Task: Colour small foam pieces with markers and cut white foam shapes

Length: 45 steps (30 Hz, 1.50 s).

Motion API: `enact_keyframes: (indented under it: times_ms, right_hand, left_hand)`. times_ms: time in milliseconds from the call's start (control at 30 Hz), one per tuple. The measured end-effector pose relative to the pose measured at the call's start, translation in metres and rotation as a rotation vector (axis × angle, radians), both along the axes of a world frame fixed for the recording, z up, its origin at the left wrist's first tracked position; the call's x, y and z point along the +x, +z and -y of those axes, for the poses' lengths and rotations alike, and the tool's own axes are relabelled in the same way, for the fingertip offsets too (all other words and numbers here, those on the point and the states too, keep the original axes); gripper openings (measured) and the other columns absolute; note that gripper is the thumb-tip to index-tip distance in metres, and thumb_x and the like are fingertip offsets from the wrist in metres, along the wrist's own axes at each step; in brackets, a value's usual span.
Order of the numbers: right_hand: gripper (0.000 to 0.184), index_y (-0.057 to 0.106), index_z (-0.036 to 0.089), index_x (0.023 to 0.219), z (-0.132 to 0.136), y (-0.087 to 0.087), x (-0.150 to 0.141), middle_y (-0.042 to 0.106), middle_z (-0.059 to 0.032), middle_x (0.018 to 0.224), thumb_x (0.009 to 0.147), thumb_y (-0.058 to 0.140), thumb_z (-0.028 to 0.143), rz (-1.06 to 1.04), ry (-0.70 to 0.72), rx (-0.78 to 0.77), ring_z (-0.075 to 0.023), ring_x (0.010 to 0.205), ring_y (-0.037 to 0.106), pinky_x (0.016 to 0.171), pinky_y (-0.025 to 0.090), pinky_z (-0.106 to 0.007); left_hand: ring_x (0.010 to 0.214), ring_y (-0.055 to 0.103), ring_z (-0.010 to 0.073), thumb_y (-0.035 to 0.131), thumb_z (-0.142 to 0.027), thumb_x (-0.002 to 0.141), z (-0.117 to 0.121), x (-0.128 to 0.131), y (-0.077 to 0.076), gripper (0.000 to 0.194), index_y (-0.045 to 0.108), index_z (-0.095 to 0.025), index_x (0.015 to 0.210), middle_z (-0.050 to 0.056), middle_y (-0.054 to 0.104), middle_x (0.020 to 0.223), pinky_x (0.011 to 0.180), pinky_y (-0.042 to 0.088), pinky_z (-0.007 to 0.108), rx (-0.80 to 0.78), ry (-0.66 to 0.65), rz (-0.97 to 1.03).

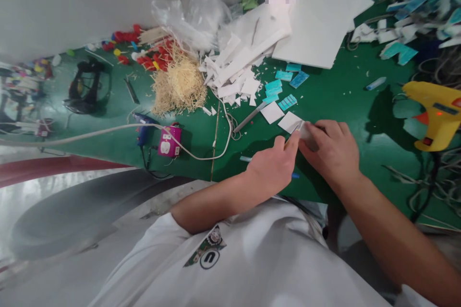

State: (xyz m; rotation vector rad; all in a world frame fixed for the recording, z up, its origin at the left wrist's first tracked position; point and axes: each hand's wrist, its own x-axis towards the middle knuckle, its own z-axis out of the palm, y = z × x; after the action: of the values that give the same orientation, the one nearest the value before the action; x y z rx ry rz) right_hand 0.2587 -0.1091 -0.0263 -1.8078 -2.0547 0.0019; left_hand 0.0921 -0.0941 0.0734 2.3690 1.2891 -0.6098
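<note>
White foam piece (305, 130) between both hands (300, 140), above green table (194, 136)

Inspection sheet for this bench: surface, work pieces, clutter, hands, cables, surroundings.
Surface: green table, seam running across, white crumbs scattered on it.
Job's things: white squares beside blue-patterned pieces; small white piece at the fingers.
Clutter: white offcuts, toothpick pile, clear plastic, yellow glue gun with a red light showing.
Left hand: grip closed on a thin tool, mostly hidden; hand beside the squares.
Right hand: grip closed on the small white piece; hand low over the table.
Cables: white cable loops past the pink socket box; tangled cords at right.
Surroundings: grey wall behind; co-workers: nothing seen.
</note>
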Motion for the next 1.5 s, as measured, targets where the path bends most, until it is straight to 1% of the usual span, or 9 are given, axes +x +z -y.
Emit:
enact_keyframes:
  times_ms: [167,333,533,700,867,1067,1233,1367,1500]
  right_hand:
    - [0.035,0.079,0.015,0.114,0.001,-0.001,-0.001,0.069,-0.0156,0.101,0.097,0.056,0.035,0.006,0.001,0.007,-0.0269,0.09,0.057,0.076,0.047,-0.041]
    - [0.035,0.079,0.015,0.114,0.001,-0.001,0.0,0.069,-0.016,0.102,0.097,0.056,0.036,0.006,0.013,0.001,-0.0279,0.091,0.057,0.079,0.049,-0.044]
    - [0.035,0.079,0.016,0.116,0.0,0.0,0.001,0.07,-0.0164,0.104,0.097,0.058,0.036,0.004,0.028,-0.01,-0.0284,0.093,0.059,0.083,0.051,-0.048]
    - [0.034,0.078,0.014,0.115,0.0,0.0,0.001,0.069,-0.0171,0.104,0.097,0.058,0.035,0.001,0.03,-0.012,-0.0288,0.094,0.059,0.083,0.05,-0.046]
    - [0.034,0.078,0.015,0.112,0.0,-0.001,-0.001,0.069,-0.0168,0.103,0.098,0.056,0.037,0.012,0.018,-0.005,-0.0285,0.093,0.058,0.083,0.048,-0.045]
    - [0.032,0.078,0.018,0.112,-0.001,0.002,-0.001,0.068,-0.0157,0.103,0.096,0.059,0.037,0.018,0.006,-0.013,-0.0287,0.093,0.057,0.084,0.047,-0.047]
    - [0.03,0.078,0.019,0.109,-0.001,0.003,0.001,0.07,-0.0149,0.102,0.096,0.06,0.039,0.035,-0.002,0.003,-0.0283,0.091,0.06,0.082,0.049,-0.045]
    - [0.032,0.075,0.018,0.113,0.002,0.005,0.003,0.073,-0.0151,0.103,0.096,0.06,0.041,0.067,-0.049,0.088,-0.0281,0.092,0.065,0.076,0.05,-0.041]
    - [0.036,0.071,0.021,0.122,0.007,0.005,0.003,0.074,-0.0146,0.109,0.096,0.063,0.045,-0.001,-0.067,0.137,-0.029,0.098,0.07,0.08,0.053,-0.041]
  left_hand:
    - [0.072,0.07,0.0121,0.05,-0.008,0.097,0.005,-0.004,-0.002,0.075,0.029,-0.018,0.169,0.013,0.063,0.123,0.049,0.043,0.021,0.019,0.008,0.0]
    - [0.066,0.068,0.0103,0.053,-0.009,0.097,0.01,-0.008,-0.003,0.072,0.035,-0.02,0.165,0.009,0.063,0.115,0.047,0.042,0.021,0.074,0.018,0.017]
    - [0.066,0.067,0.0102,0.052,-0.009,0.097,0.014,-0.014,-0.002,0.072,0.035,-0.018,0.166,0.009,0.064,0.115,0.047,0.043,0.02,0.066,0.008,-0.007]
    - [0.063,0.063,0.0084,0.053,-0.008,0.094,0.021,-0.023,-0.003,0.073,0.037,-0.015,0.165,0.009,0.063,0.112,0.047,0.042,0.019,0.082,-0.011,0.017]
    - [0.063,0.064,0.0094,0.046,-0.007,0.096,0.026,-0.03,-0.001,0.072,0.033,-0.016,0.167,0.009,0.064,0.112,0.049,0.044,0.02,0.067,-0.013,-0.017]
    - [0.077,0.07,0.0125,0.044,-0.011,0.1,0.031,-0.038,-0.004,0.068,0.029,-0.015,0.167,0.011,0.063,0.122,0.056,0.052,0.021,0.013,-0.009,0.021]
    - [0.08,0.072,0.0128,0.043,-0.011,0.101,0.037,-0.052,-0.007,0.068,0.031,-0.023,0.167,0.008,0.063,0.123,0.062,0.056,0.022,0.019,0.027,0.05]
    - [0.095,0.071,0.0163,0.037,-0.01,0.103,0.031,-0.072,-0.012,0.065,0.033,-0.025,0.166,0.007,0.065,0.122,0.077,0.06,0.025,0.154,0.06,0.117]
    - [0.106,0.07,0.0217,0.037,-0.007,0.101,0.013,-0.089,-0.027,0.06,0.048,-0.02,0.158,0.012,0.066,0.12,0.092,0.06,0.034,0.301,0.125,0.124]
